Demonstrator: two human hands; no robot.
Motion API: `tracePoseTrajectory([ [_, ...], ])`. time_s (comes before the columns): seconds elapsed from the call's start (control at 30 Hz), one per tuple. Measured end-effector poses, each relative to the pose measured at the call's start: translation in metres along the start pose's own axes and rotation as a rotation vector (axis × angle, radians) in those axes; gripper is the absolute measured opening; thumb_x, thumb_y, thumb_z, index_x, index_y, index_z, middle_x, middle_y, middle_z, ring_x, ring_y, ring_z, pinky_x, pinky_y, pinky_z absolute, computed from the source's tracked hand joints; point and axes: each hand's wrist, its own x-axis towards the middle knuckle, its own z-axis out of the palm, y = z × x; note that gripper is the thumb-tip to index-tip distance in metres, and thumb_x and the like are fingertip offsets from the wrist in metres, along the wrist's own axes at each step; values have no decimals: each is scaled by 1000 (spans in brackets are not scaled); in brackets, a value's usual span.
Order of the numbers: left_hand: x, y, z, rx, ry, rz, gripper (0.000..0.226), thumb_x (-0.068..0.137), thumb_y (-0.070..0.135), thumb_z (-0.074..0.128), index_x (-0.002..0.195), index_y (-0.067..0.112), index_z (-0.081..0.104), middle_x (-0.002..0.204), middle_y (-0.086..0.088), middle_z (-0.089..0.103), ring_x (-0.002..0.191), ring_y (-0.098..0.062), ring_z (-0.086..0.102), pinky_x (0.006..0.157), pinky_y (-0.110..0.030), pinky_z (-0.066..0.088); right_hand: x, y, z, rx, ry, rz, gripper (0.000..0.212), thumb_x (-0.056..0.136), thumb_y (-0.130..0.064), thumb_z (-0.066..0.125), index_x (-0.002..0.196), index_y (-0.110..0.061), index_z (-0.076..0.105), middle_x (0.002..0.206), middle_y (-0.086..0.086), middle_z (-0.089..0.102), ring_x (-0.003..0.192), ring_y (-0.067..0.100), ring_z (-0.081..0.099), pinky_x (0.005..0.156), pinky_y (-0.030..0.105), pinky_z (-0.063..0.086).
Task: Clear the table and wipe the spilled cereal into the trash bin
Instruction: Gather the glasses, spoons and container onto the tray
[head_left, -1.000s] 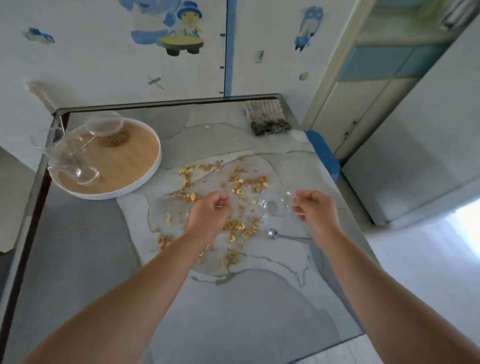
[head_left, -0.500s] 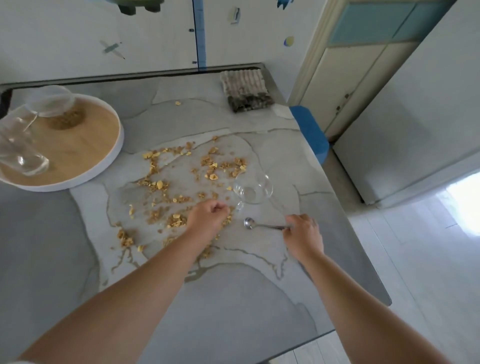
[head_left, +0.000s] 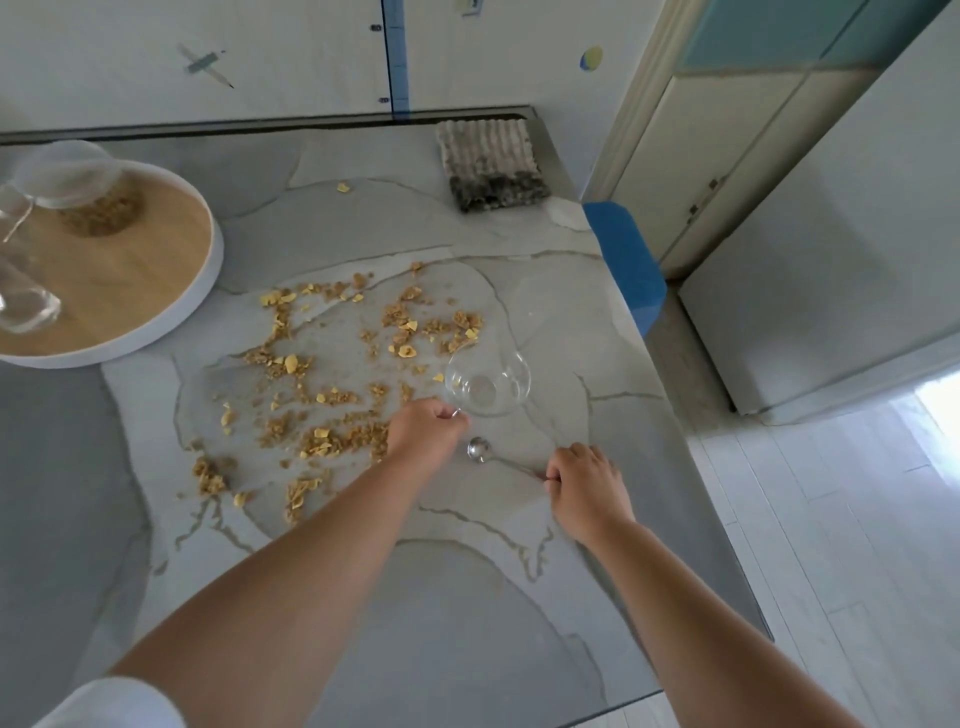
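Note:
Spilled cereal (head_left: 332, 384) lies scattered over the middle of the grey marble table (head_left: 395, 613). A clear glass cup (head_left: 488, 383) stands upright at the right edge of the spill. My left hand (head_left: 423, 434) pinches the cup's handle at its lower left. A metal spoon (head_left: 485, 453) lies flat just below the cup, bowl to the left. My right hand (head_left: 584, 486) grips the end of the spoon's handle on the table.
A round wooden tray (head_left: 145, 270) with a white rim sits at the left, holding a glass pitcher (head_left: 21, 291) and a glass bowl (head_left: 72, 174) of cereal. A folded grey cloth (head_left: 491, 163) lies at the far right corner. A blue bin (head_left: 626, 260) stands beside the table's right edge.
My right hand dropped from the cup down to the spoon handle and took hold of it. My left hand moved right to the cup's handle. The view shifted down and right.

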Motion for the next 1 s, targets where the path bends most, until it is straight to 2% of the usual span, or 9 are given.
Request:
tracePoseTrajectory([
  [0.17,2,3,2,55,-9,-23,20,87,25,60,79,6,64,67,-2,54,61,-15,48,53,-22,37,5,2,-1,32,-9,-23,16,91,-16,48,105,-12,56,111,5,54,110,23,46,91,29,33],
  [0.3,1,4,1,56,13,-10,19,88,24,59,86,6,66,72,1,56,74,-17,53,58,-21,39,9,-1,-4,-48,-42,-66,15,91,-13,48,103,-9,56,112,7,52,110,24,44,91,31,36],
  [0.4,-1,4,-2,32,40,12,13,88,24,60,82,13,62,72,1,57,71,-15,51,57,-19,39,12,-4,-6,-79,-65,-80,16,90,-9,48,104,-7,55,112,8,52,109,26,45,89,33,40],
  [0.5,-5,3,-6,18,55,18,15,89,22,60,75,15,62,67,6,54,62,-7,47,54,-16,38,13,-6,-8,-85,-89,-95,15,88,-5,47,102,-5,54,110,10,54,106,27,47,85,32,41],
  [0.6,-10,2,-10,18,66,26,19,89,21,59,70,19,60,67,9,54,63,-8,50,51,-15,37,14,-4,-10,-64,-125,-115,8,87,-4,47,92,-9,51,106,11,56,101,28,50,75,30,38],
  [0.7,-14,-1,-17,1,77,31,13,90,21,58,83,14,67,74,7,58,63,-2,48,51,-15,34,9,4,-13,72,-154,-105,8,88,-8,50,82,-14,49,96,10,61,89,26,55,70,29,41],
  [0.77,-15,-1,-23,-1,89,30,15,90,21,58,91,11,68,74,5,58,64,-5,50,53,-16,35,4,11,-19,243,-147,-72,10,87,-8,53,80,-16,52,87,6,61,83,23,56,71,28,44],
  [0.9,-16,0,-38,5,107,36,24,89,21,58,66,18,58,66,2,55,60,-10,48,52,-18,37,-3,14,-44,500,-20,-1,15,84,-9,59,74,-20,56,72,-4,61,69,10,55,62,12,40],
  [1.0,-16,4,-45,-25,121,43,18,89,19,59,72,16,63,66,3,55,62,-13,51,53,-21,39,0,1,-63,752,96,58,19,80,-5,58,69,-21,61,63,1,64,62,14,57,69,26,48],
])
